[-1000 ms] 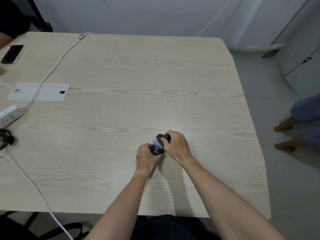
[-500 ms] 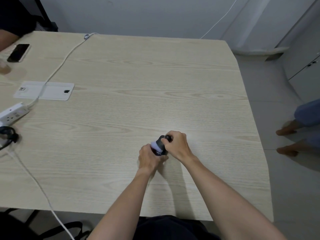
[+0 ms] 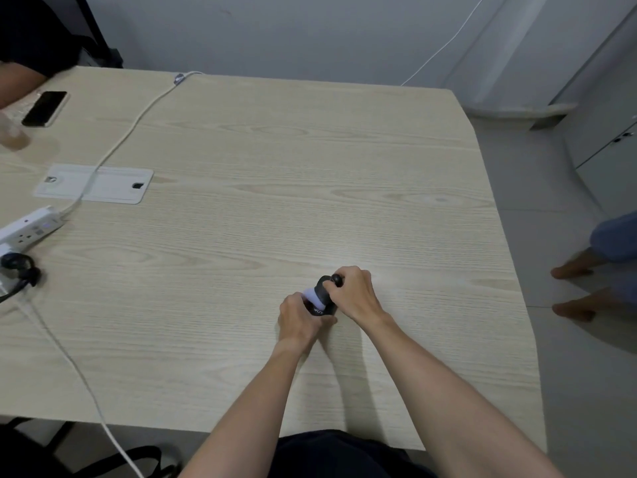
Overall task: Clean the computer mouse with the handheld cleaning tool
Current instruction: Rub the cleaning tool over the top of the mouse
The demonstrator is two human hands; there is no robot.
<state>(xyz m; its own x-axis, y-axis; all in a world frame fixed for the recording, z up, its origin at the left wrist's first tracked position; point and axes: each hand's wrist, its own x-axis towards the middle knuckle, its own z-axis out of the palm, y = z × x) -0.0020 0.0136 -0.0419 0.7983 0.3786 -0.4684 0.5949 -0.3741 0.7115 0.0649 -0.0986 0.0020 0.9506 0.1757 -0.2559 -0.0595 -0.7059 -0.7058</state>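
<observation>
Head view: mouse (image 3: 322, 298) clasped between left hand (image 3: 298, 319) and right hand (image 3: 355, 291)

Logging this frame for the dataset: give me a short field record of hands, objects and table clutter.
left hand: gripping the black mouse from the near side
right hand: on the mouse's far end, closed on a small dark tool
table: light wood
clutter: phone, power strip, white cable, all far left
</observation>
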